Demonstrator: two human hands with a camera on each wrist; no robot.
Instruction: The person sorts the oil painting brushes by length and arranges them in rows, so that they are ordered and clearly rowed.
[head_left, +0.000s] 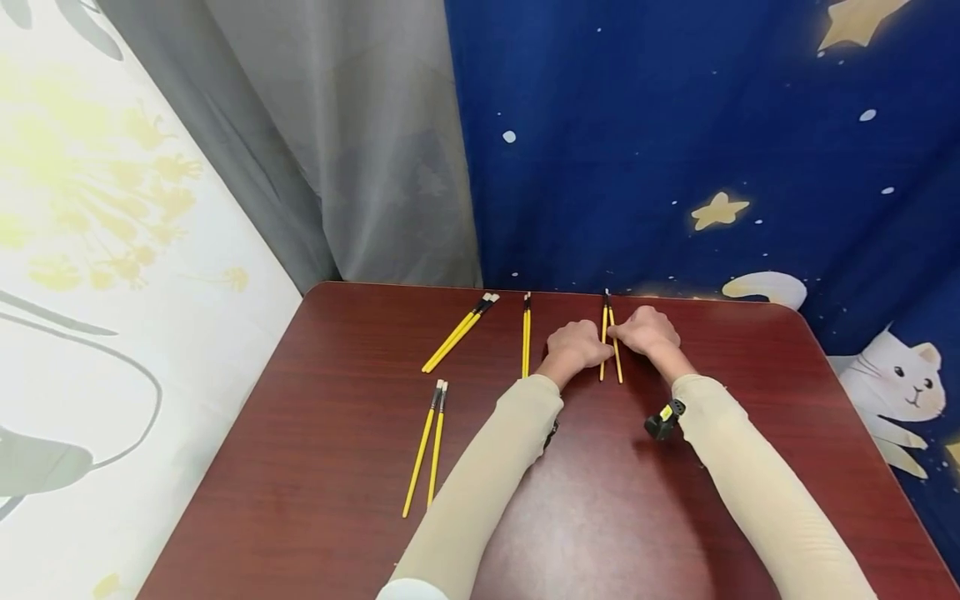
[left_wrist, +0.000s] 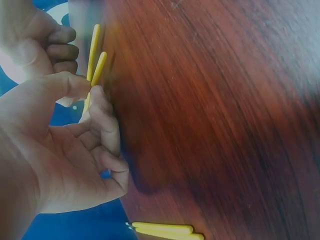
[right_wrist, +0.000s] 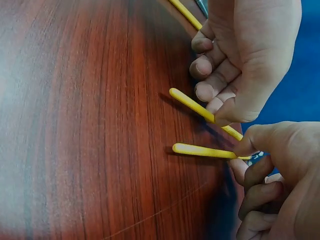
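Near the far table edge, my left hand pinches the left brush of a pair of yellow-handled paintbrushes between thumb and forefinger. Beside it, my right hand pinches the other paintbrush. The two brushes lean close at their dark far ends and spread apart toward the near ends. In the right wrist view, both rounded yellow handle ends point out over the wood, and the fingertips of each hand close on one handle. My left hand's other fingers are loosely curled.
Left of my hands, a pair of paintbrushes lies side by side. Another pair lies slanted farther left, and a third pair is nearer, partly behind my left sleeve. The reddish-brown table meets blue and grey curtains at the back.
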